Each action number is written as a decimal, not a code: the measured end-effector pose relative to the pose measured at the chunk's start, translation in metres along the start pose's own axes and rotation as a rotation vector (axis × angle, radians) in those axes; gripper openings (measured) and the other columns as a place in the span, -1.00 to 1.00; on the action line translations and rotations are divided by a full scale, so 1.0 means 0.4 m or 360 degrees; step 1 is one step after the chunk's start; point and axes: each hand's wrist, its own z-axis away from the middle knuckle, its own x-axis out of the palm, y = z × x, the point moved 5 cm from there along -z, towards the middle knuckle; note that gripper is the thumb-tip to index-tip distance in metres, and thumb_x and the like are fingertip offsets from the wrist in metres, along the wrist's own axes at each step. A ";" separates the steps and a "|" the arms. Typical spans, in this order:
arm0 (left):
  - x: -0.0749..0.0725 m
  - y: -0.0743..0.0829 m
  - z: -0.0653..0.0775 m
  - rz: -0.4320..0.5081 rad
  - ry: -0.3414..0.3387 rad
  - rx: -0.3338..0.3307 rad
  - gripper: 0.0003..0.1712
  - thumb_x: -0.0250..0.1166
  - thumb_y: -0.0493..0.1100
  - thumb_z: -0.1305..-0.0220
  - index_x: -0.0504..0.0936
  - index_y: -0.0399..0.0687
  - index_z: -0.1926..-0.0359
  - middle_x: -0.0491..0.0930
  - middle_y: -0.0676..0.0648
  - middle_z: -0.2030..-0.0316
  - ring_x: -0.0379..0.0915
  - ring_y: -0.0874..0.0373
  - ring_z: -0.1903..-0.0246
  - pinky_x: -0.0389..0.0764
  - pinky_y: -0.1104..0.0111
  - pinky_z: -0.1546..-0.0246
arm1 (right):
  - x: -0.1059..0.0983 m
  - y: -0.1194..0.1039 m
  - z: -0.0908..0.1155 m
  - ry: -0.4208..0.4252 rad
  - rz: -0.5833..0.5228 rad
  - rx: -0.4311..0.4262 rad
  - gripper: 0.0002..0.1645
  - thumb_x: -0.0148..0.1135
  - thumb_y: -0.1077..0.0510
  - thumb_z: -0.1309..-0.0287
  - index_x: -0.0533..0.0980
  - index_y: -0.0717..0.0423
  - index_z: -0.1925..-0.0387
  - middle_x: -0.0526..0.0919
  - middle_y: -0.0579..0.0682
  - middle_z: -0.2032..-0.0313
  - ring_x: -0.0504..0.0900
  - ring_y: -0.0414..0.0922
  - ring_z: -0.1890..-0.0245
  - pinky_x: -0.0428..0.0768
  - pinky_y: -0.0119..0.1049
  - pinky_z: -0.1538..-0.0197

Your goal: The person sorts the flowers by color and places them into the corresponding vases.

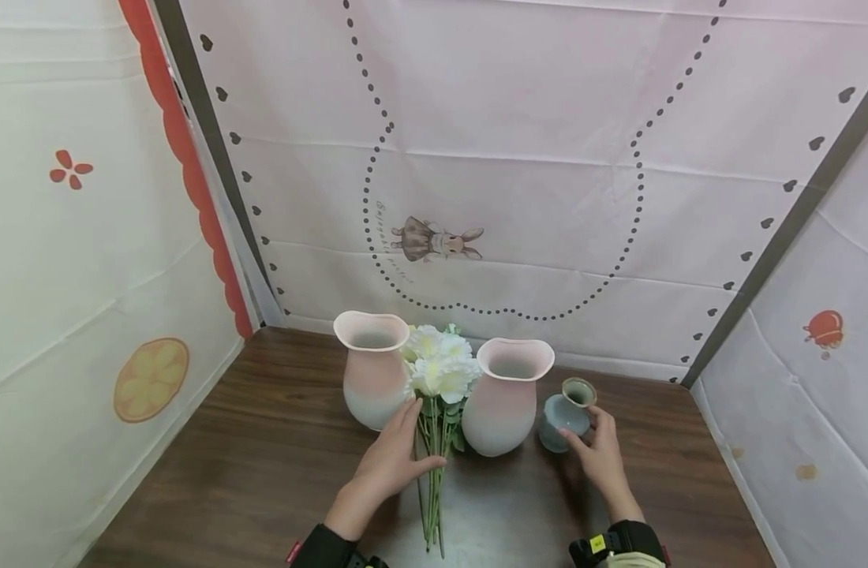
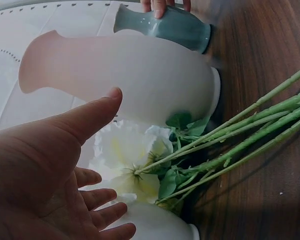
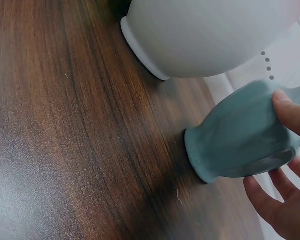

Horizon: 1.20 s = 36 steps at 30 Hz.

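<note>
Teal vase (image 3: 242,132), small, glossy, narrow-necked (rim brownish), held in right grip (image 1: 604,456); left grip (image 1: 393,459) released near white flowers (image 1: 444,367)

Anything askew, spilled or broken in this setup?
The rabbit print on the back cloth is sideways, ears pointing to the picture's right, as if the cloth were hung rotated. No spill or damage shows around the flowers or small blue vase.

Head camera downward, wrists close, blue-green vase (image 3: 240,132) shared
</note>
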 end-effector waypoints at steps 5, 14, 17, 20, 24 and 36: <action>0.005 -0.007 0.004 0.0010 0.0036 -0.0012 0.14 0.45 0.19 -0.13 0.09 -0.20 -0.53 0.06 -0.29 -0.53 0.02 -0.23 -0.51 0.22 -0.11 -0.45 | 0.004 0.005 -0.002 -0.0031 -0.0023 0.0031 -0.17 0.23 0.15 -0.33 0.03 0.39 -0.41 0.07 0.42 -0.37 0.19 0.40 -0.36 0.40 0.25 -0.34; 0.022 -0.024 0.010 0.0049 0.0052 -0.0044 0.06 0.43 0.17 -0.16 0.16 -0.23 -0.50 0.11 -0.32 -0.50 0.07 -0.28 -0.47 0.25 -0.15 -0.41 | 0.006 0.008 0.004 -0.0043 -0.0035 0.0035 -0.18 0.20 0.17 -0.36 0.01 0.40 -0.43 0.06 0.42 -0.39 0.19 0.39 -0.38 0.42 0.22 -0.33; 0.027 -0.027 0.012 0.0071 0.0057 -0.0046 0.05 0.44 0.15 -0.16 0.17 -0.25 -0.48 0.13 -0.35 -0.48 0.10 -0.31 -0.45 0.26 -0.16 -0.40 | 0.006 0.009 0.003 -0.0042 -0.0034 0.0028 -0.18 0.20 0.18 -0.36 0.01 0.40 -0.43 0.06 0.42 -0.39 0.19 0.39 -0.38 0.43 0.22 -0.33; 0.031 -0.027 0.013 0.0090 0.0049 -0.0054 0.02 0.45 0.11 -0.17 0.19 -0.27 -0.47 0.15 -0.37 -0.47 0.11 -0.34 -0.44 0.26 -0.18 -0.40 | 0.007 0.011 0.002 -0.0045 -0.0032 0.0023 -0.18 0.20 0.18 -0.36 0.01 0.39 -0.43 0.05 0.43 -0.39 0.17 0.40 -0.38 0.42 0.23 -0.34; 0.039 -0.027 0.016 0.0112 0.0026 -0.0072 -0.01 0.45 0.07 -0.19 0.20 -0.28 -0.46 0.16 -0.39 -0.45 0.12 -0.37 -0.42 0.27 -0.21 -0.37 | 0.007 0.014 0.002 -0.0037 -0.0042 0.0023 -0.19 0.19 0.19 -0.36 0.01 0.38 -0.43 0.05 0.42 -0.39 0.17 0.39 -0.38 0.42 0.22 -0.34; 0.055 -0.036 0.017 0.0151 0.0029 -0.0086 -0.04 0.44 0.04 -0.20 0.20 -0.31 -0.45 0.18 -0.42 -0.43 0.13 -0.44 -0.39 0.28 -0.26 -0.34 | 0.009 0.014 0.002 -0.0022 -0.0060 0.0023 -0.19 0.18 0.20 -0.35 0.01 0.39 -0.44 0.04 0.43 -0.40 0.17 0.40 -0.38 0.42 0.23 -0.33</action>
